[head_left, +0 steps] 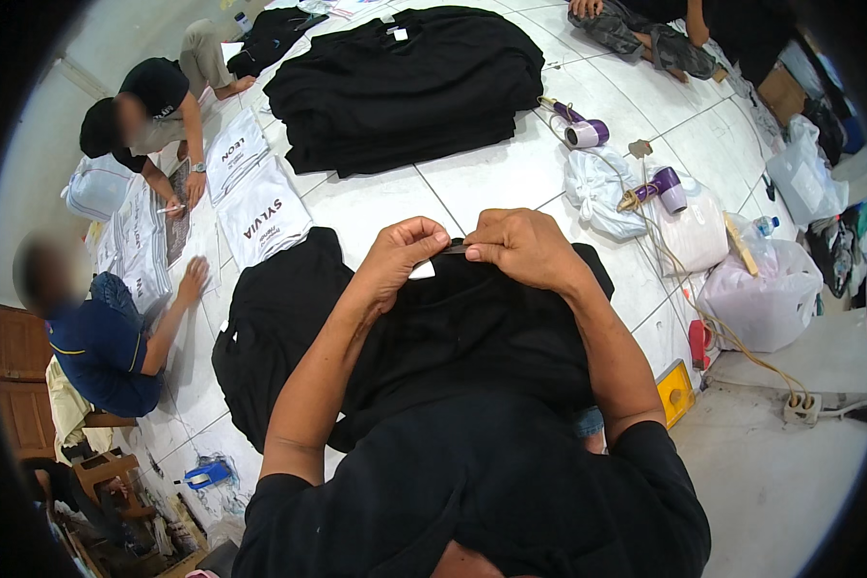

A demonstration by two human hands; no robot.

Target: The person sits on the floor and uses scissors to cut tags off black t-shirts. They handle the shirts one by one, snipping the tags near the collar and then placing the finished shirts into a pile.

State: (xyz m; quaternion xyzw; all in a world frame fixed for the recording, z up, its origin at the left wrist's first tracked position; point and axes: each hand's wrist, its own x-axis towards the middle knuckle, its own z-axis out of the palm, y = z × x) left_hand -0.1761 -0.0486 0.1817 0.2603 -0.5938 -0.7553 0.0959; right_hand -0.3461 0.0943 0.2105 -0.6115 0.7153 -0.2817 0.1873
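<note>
A black T-shirt lies spread before me, its neckline towards the far side. My left hand pinches the collar edge between thumb and fingers, beside a white neck tag. My right hand grips the same collar a short way to the right, and a small dark, thin item shows between its thumb and forefinger; what it is I cannot tell. Another heap of black cloth touches the shirt on the left. Beyond the hands lies a large stack of black shirts.
White printed shirts lie at the left near two seated people. Right are two purple hair dryers with cords, plastic bags, a yellow tray and a power socket block. A blue tape dispenser sits lower left. Another person sits far right.
</note>
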